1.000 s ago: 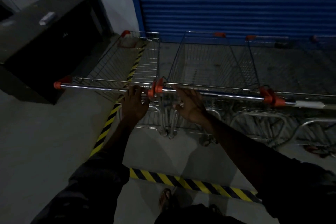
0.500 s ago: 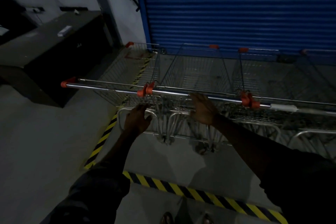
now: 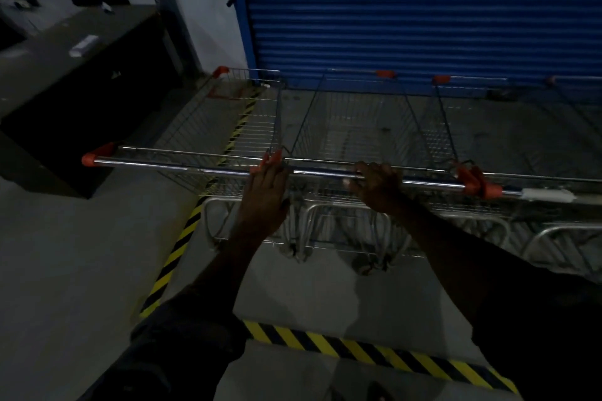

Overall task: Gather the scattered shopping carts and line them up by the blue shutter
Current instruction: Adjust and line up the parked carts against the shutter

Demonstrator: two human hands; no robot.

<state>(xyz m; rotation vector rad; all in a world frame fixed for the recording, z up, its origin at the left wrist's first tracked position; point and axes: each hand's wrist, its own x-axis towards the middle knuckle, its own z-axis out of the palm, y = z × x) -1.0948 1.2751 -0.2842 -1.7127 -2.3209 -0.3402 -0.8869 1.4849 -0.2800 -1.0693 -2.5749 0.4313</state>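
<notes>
Light dim, detail limited

Far left: dark cabinet by the wall, small white object lying on its top. Floor: hazard tape, yellow and black, runs up under the first cart; a second strip crosses the floor nearer the camera

Carts: first cart, second cart and third cart stand side by side, front ends toward the blue shutter and near its foot; whether they touch it cannot be told

Left hand: fingers straight, tips resting at the orange end caps where the first handle meets the second handle; not wrapped round either bar

Right hand: fingers curled over the second handle, gripping it, to the right of the left hand

Further right: more orange caps where the second handle meets the third cart's bar; white label on that bar
</notes>
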